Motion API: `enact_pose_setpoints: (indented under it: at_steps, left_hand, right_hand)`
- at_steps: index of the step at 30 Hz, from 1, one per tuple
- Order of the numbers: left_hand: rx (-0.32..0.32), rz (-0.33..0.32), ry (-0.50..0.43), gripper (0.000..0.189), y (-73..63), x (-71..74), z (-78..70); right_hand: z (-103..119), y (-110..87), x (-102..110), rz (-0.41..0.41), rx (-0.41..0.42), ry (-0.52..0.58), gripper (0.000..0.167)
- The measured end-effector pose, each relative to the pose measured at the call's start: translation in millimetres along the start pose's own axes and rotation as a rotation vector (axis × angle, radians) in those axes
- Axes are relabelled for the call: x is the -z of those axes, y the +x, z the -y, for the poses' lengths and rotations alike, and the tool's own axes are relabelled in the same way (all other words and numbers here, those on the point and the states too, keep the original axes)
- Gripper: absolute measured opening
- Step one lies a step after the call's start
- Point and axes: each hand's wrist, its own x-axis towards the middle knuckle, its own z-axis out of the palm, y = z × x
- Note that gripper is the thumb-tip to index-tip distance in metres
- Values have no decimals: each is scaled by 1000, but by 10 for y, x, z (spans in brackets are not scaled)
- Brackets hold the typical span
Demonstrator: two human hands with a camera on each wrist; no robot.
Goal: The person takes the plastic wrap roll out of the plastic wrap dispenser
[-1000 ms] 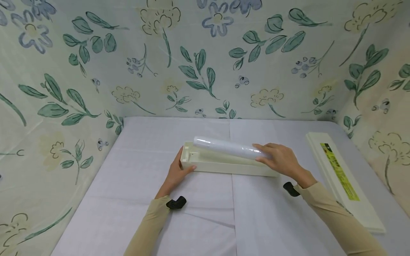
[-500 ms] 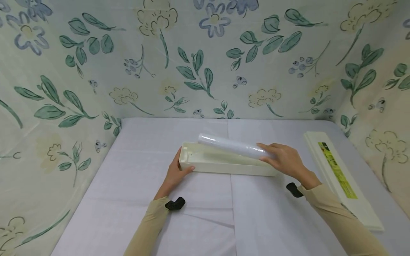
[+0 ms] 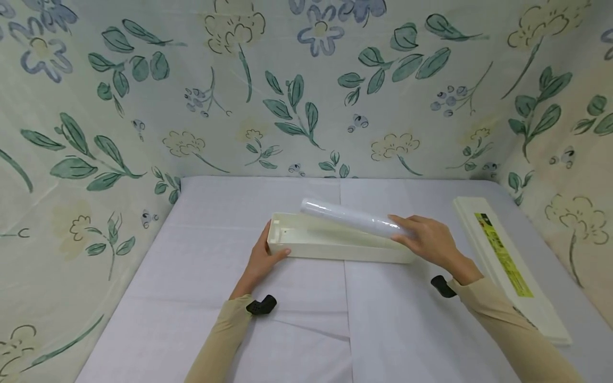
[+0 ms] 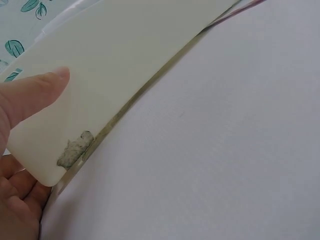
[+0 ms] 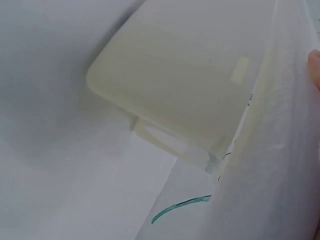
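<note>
My right hand (image 3: pixel 428 242) grips the right end of a shiny roll of plastic wrap (image 3: pixel 349 217). The roll hangs slanted over a long cream plastic box (image 3: pixel 354 252) with its top uncovered, the far-left end higher. At the box's left end, my left hand (image 3: pixel 262 259) holds it, thumb on the front wall and fingers round the end. In the left wrist view, the thumb (image 4: pixel 37 92) presses the smooth wall, where a grey-green worn patch (image 4: pixel 75 150) shows near the bottom corner. The right wrist view shows the box's other end (image 5: pixel 170 75) beside the roll (image 5: pixel 275 165).
A long white lid (image 3: pixel 514 271) with a yellow-green label (image 3: pixel 504 255) lies on the right of the table. White cloth (image 3: pixel 191 298) covers the tabletop, and floral fabric (image 3: pixel 297 96) hangs behind and at both sides.
The roll of plastic wrap has shifted a little right and up over the box with my right hand. My left hand stays at the box's left end.
</note>
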Motion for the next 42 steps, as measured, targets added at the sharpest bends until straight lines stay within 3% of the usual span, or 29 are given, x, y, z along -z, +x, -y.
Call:
enact_pose_setpoints:
  at_steps: [4, 12, 17, 20, 23, 30, 31, 35, 42]
  left_hand:
    - [-3, 14, -10, 94, -16, 1, -36]
    - [-35, 39, 0, 90, -127, 40, -330]
    - [-30, 26, -3, 91, -71, 19, -170]
    - [-42, 15, 0, 93, -17, 4, -26]
    - [-71, 7, 20, 92, -6, -4, 21]
    - [-36, 42, -2, 90, -136, 42, -371]
    - [-38, 44, -5, 90, -136, 44, -373]
    - [-35, 50, -8, 90, -124, 42, -351]
    - [-38, 31, -39, 93, -14, 5, -30]
  right_hand:
    - [-8, -18, 8, -18, 3, -1, 50]
    - [-24, -36, 36, -30, -21, -17, 50]
    - [-41, -65, 39, -24, -37, -23, 50]
    - [-57, -81, 42, -31, -45, -25, 52]
    - [-75, -93, 46, -30, -55, -31, 51]
    - [-106, -114, 68, -35, -62, -37, 50]
    - [-108, -118, 71, -36, -63, -36, 50]
    - [-110, -129, 76, -27, -78, -34, 50]
    - [-130, -154, 69, -24, -96, -43, 51]
